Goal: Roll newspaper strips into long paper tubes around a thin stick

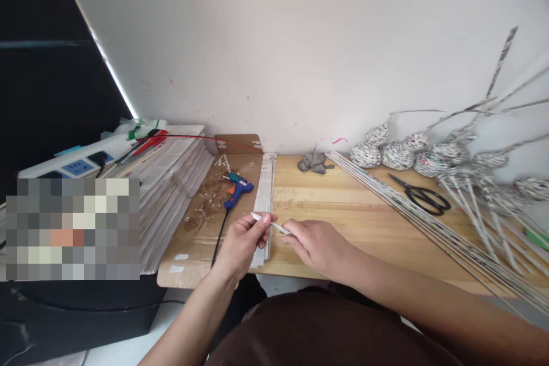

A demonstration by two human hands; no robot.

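Note:
A thin white rolled paper tube lies between my two hands, above the front edge of the wooden table. My left hand pinches it near its upper left end with thumb and fingers. Around its other end, my right hand closes, and the fingers hide that part. Just beyond my left hand lies a narrow stack of newspaper strips. A blue glue gun rests on the brown cardboard to the left, its black cord running toward me.
Tall paper stacks and a power strip stand at left. At right are long paper tubes, black scissors and several woven paper gourd shapes. A grey cloth-like bundle sits near the wall.

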